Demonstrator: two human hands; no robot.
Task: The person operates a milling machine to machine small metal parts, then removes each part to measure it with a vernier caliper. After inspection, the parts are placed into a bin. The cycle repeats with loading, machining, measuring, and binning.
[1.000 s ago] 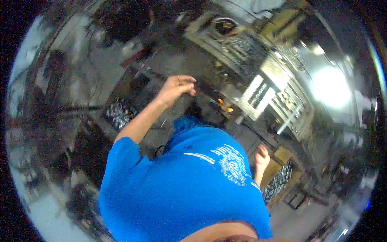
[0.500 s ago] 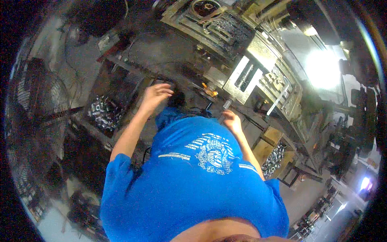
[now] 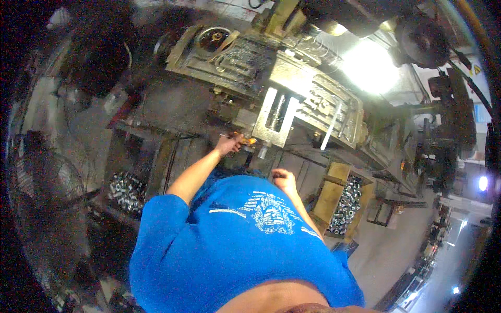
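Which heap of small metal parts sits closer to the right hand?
The heap in the wooden crate, just beside the right hand; the other heap lies far beyond the left arm.

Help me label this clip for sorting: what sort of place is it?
Most likely a metalworking shop or small factory. A heavy, grimy machine stands before the person, bins of small shiny metal parts sit at either side, and the left hand reaches toward the machine.

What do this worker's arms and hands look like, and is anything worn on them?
Both hands, left hand and right hand, are bare, with no gloves. The forearms are uncovered too. A short blue sleeve of a blue T-shirt with a white printed design covers the left upper arm.
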